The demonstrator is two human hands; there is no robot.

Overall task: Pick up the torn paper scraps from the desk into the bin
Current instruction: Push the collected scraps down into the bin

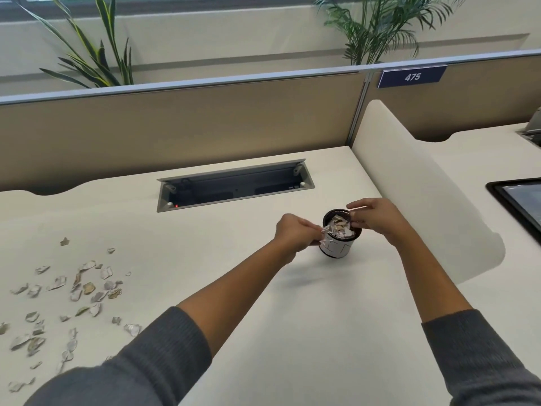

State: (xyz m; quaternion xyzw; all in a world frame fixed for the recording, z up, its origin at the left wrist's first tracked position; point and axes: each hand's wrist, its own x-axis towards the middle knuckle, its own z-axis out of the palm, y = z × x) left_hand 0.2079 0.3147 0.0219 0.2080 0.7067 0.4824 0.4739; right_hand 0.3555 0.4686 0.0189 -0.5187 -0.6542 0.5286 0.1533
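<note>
While both hands are at the small bin, most of the view is a wide cream desk. The bin is a small white cylinder with a dark rim, standing upright near the right part of the desk, and it is full of paper pieces up to the rim. The left hand is at the bin's left side, with its fingers curled around a few scraps at the rim. The right hand is over the far right edge of the rim; its fingers are bent, but I cannot tell if they pinch anything. Many torn paper scraps lie scattered on the left part of the desk, well apart from the bin.

At the back of the desk an open cable tray is sunk into the surface. Behind it stands a tan partition with a blue sign reading 475. A white curved divider closes the right side, and a dark screen lies beyond it. Green plants rise behind the partition.
</note>
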